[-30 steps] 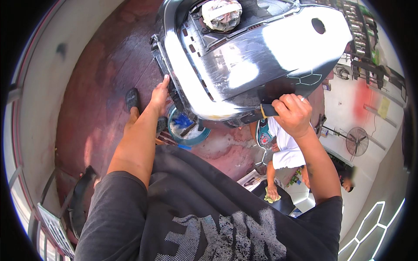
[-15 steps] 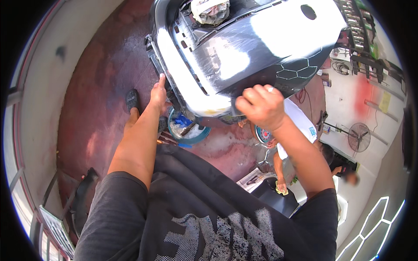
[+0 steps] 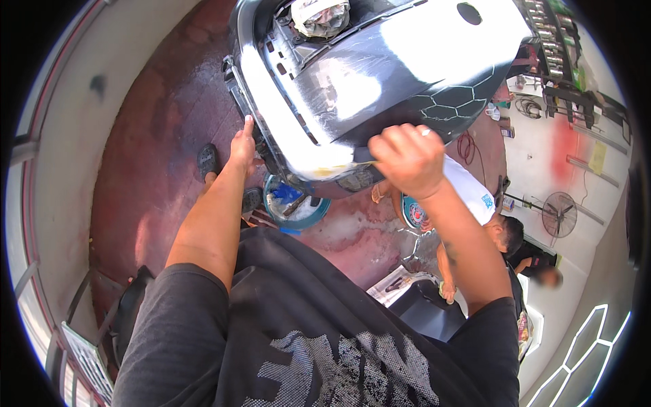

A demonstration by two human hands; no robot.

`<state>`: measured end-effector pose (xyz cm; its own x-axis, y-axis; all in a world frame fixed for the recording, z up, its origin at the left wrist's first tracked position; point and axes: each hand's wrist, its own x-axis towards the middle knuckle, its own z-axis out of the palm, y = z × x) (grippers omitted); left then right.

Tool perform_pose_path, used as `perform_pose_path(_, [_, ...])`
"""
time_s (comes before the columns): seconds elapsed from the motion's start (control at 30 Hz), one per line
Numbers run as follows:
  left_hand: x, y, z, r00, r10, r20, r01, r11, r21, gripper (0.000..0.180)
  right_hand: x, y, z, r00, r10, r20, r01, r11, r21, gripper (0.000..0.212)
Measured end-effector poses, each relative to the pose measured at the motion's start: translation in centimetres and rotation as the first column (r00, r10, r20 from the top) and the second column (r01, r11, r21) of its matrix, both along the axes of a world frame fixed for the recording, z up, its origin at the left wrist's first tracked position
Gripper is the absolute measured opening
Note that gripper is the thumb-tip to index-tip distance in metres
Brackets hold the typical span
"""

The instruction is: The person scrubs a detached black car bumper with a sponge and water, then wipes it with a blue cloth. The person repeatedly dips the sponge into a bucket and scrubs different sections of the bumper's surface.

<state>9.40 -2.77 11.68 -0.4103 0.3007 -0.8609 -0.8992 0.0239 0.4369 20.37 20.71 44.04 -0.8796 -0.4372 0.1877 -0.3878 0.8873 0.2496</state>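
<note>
A glossy car bumper (image 3: 386, 78), dark with large bright reflections, fills the upper middle. My left hand (image 3: 243, 148) grips its left edge, thumb along the outside, the other fingers partly hidden behind it. Over the bumper's near right corner is my right hand (image 3: 409, 159), fingers curled into a fist. A small dark flat piece (image 3: 364, 154) shows at the fist's left side, against the bumper; its kind is unclear. Close by that corner is a yellowish, scuffed patch (image 3: 330, 171). A crumpled, paper-like wrapped bundle (image 3: 321, 16) rests in the bumper's upper opening.
Below the bumper a blue tub (image 3: 319, 216) holds suds and a blue cloth. A co-worker in a white shirt (image 3: 468, 190) bends at the right, one hand (image 3: 447, 292) on a dark panel (image 3: 424, 312). A fan (image 3: 559, 213) stands farther right. My sandal (image 3: 207, 160) is on the red floor.
My right hand has shifted slightly up over the bumper's corner, uncovering more of the dark piece. My left hand keeps its hold. The co-worker's wiping hand has moved to the right.
</note>
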Motion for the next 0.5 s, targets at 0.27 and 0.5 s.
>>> perform_pose_path(0.27, [0.1, -0.1, -0.7, 1.0, -0.023, -0.009, 0.023, 0.998, 0.059, 0.095, -0.8, -3.8, -2.4, 0.975, -0.214, -0.056, 0.213, 0.977, -0.021, 0.053])
perform_pose_path(0.5, [0.6, -0.1, 0.0, 1.0, 0.006, 0.005, -0.006, 0.998, 0.058, 0.095, 0.0, -0.8, 0.8, 0.899, -0.438, -0.01, 0.432, 0.89, -0.144, 0.061])
